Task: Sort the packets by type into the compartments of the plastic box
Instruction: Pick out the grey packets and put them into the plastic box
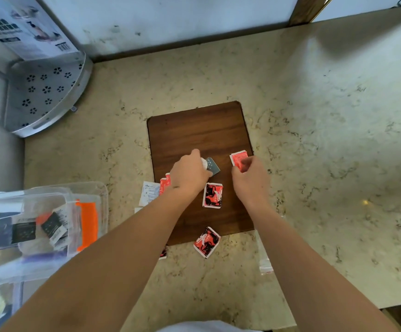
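My left hand (188,173) grips a grey packet (212,166) over the brown wooden board (194,130). My right hand (251,178) pinches a plain red packet (239,159) at the board's right edge. Two red-and-black packets lie loose: one (212,195) on the board between my wrists, another (206,242) at the board's near edge. A white packet (149,192) and a red one (164,184) sit left of the board, partly under my left arm. The clear plastic box (91,188) at the left holds dark packets (53,226) and orange ones (88,224) in separate compartments.
A white perforated corner shelf (44,92) stands at the back left under a printed carton (24,27). A small clear bag (265,262) lies on the marble counter by my right forearm. A sliver of another red packet (163,253) shows under my left arm.
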